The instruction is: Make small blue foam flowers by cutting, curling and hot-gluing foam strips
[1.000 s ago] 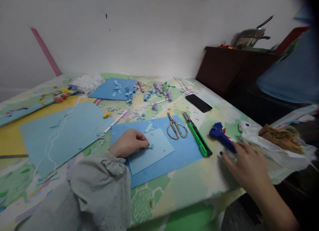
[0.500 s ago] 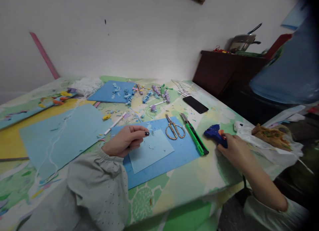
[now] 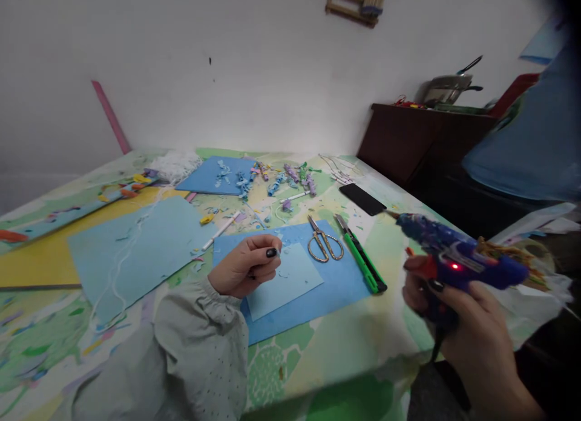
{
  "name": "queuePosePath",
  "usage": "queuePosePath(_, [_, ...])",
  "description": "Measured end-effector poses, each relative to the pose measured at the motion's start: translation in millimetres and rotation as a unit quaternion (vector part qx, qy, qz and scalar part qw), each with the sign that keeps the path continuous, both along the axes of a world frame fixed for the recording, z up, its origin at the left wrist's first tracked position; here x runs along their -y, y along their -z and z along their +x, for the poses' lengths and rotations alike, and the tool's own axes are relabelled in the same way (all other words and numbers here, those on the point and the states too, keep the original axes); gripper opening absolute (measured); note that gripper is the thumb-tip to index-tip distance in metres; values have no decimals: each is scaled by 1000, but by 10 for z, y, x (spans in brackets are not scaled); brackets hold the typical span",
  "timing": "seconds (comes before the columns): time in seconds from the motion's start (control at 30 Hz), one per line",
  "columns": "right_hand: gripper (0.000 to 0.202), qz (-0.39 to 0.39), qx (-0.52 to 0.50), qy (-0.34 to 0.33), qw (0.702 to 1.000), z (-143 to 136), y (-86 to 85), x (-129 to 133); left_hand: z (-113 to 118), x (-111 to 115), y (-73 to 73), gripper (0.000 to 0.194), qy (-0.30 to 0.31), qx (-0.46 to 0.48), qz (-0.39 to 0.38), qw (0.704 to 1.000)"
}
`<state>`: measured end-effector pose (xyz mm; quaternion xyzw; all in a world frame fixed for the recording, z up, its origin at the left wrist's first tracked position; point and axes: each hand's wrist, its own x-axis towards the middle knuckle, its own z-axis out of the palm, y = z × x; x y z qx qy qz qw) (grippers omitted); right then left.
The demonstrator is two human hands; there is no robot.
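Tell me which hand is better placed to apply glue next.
Your right hand, probably: it holds the glue gun, nozzle pointing leftward, while your left hand sits apart from it.

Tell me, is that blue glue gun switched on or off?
Apparently on: a red light glows on the side of the glue gun in the right hand. I cannot tell whether it's hot.
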<state>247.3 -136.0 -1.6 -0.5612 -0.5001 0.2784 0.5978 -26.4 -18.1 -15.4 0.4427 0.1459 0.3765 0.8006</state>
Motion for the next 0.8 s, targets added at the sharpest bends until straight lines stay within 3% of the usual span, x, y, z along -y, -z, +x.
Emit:
queuePosePath(0.07, [30,-36,-202,-131,970,-279,20,95,18,26,2,10,17,18,10,1000])
queuePosePath(0.13, [33,-49,-302,-221,926,-538,72,157,29,47,5,11,40,34,22,998])
queuePosePath(0.27, [30,-102,-381,-287,873,-895,220,194,29,60,33,13,58,66,39,995])
queuePosePath(0.5, [24,-77,-451,-347,818,-1029,467,116,30,43,88,16,73,61,48,994])
queuePosePath(0.63, [26,-92,-452,-334,822,-1029,498,109,30,50,91,19,77,53,40,995])
queuePosePath(0.8, [33,-132,-437,-294,840,-1039,417,131,34,63,88,19,71,41,33,996])
